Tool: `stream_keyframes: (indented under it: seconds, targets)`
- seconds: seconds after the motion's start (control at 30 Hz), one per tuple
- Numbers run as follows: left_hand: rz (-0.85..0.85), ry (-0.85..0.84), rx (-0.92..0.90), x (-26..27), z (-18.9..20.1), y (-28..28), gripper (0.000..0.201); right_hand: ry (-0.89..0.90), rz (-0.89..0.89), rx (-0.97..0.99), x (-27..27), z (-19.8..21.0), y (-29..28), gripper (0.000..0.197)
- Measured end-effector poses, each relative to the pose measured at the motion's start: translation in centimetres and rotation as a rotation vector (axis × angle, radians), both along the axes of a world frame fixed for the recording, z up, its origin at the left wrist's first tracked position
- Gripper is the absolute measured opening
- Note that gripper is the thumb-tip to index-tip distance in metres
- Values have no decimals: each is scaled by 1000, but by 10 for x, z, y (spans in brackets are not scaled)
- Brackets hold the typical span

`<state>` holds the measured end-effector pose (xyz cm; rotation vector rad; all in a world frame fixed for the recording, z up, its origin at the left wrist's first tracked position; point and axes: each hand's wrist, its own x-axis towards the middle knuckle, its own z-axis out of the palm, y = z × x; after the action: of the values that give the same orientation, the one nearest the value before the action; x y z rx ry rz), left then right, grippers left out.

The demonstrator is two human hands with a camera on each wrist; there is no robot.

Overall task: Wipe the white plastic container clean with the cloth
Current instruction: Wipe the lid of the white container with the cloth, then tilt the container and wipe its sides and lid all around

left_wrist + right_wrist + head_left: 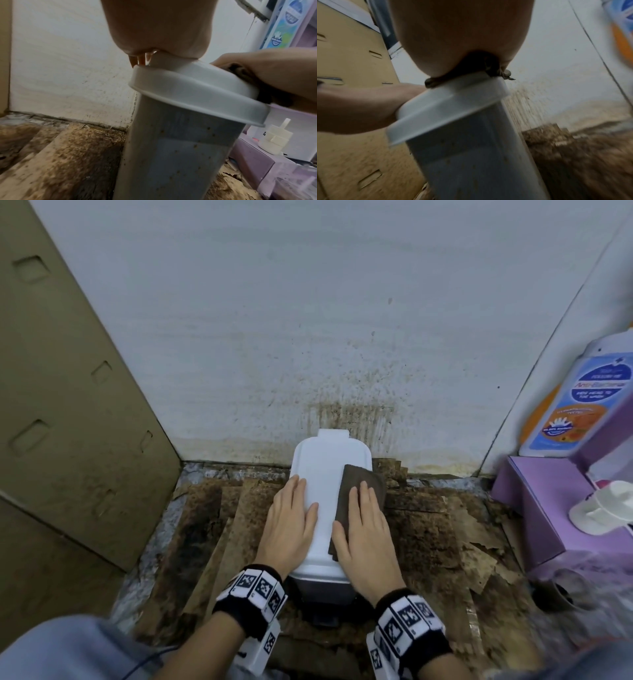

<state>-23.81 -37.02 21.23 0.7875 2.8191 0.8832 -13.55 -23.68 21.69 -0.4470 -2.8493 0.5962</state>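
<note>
The white plastic container (320,501) stands upright at the middle of the head view, close to the stained white wall (308,320) at its 12 o'clock. Its lid (325,460) is a smooth, matte rounded rectangle with a raised rim and a small tab at the far end. In the left wrist view the body below the lid (171,155) is tall, greyish and translucent, dotted with small brown specks; what is inside cannot be made out.

The cloth (356,494) — dark brown, with a soft woven look — lies on the right half of the lid, its far corner hanging past the edge toward 2 o'clock. The right hand (364,529) lies flat on it, its grip wide open, fingers straight and pressing the cloth against the lid. The left hand (291,522) rests on the lid's left half, at 9 o'clock from the cloth, its grip likewise open and flat, closed on nothing. Both wrists wear black bands with black-and-white square markers.

The container stands on rough, peeling brown boards (222,525), mottled with dark stains. At 9 o'clock leans a tan cardboard panel (68,405) with punched slots. At 3 o'clock sits a lilac box (534,508) carrying a glossy bottle with a blue and orange label (582,398) and a white plastic pump cap (603,505).
</note>
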Motion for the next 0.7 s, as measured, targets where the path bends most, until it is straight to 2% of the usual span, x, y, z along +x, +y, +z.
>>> stream_keyframes:
  seconds: [0.17,0.33,0.47,0.6,0.63,0.7]
  targets:
    - [-41,42,-44,4,4,-3,57,103,-31,-278,15,-11,-2,68]
    - [-61,36,-127,1,3,-5,56,125,-22,-468,16,-11,6,67]
    - [-70,58,-171,-1,5,-12,57,109,-97,-665,17,-10,4,63]
    - [-99,235,-188,-6,11,-26,57,123,-148,-916,18,-10,-5,56]
    - [-130,284,-209,-8,12,-30,64,131,-140,-957,17,-10,-10,55]
    - [-193,328,-258,-13,15,-38,93,153,-116,-1027,13,-12,-22,54]
